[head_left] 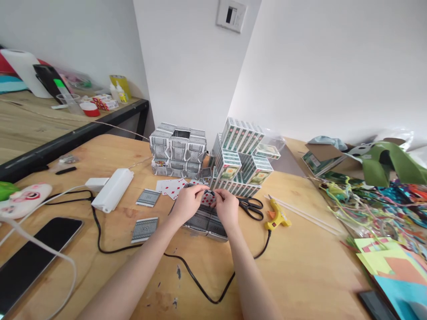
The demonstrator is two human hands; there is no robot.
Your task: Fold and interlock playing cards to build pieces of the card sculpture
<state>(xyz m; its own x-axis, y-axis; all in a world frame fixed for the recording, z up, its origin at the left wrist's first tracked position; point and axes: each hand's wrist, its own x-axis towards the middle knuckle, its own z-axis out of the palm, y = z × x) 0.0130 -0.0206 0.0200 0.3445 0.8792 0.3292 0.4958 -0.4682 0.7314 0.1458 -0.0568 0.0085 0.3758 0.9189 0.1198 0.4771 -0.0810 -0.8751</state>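
Although many things are set on the wooden table [307,271], its back is filled by a tall pile of green and white boxes [230,166] and, to the left, a block made from folded gray cards [178,155]. Closer in, a low gray card block [200,220] is partly hidden by the left hand [189,202] and the right hand [227,206]. Both hands' fingers are pinched in close. To the right, a yellow glue gun [276,215] and black scissors [252,207] are laid, the scissors just beside the right hand. Between the hands, over the low block, a card with red diamonds [208,198] is held. How each fingertip is set on it cannot be told.
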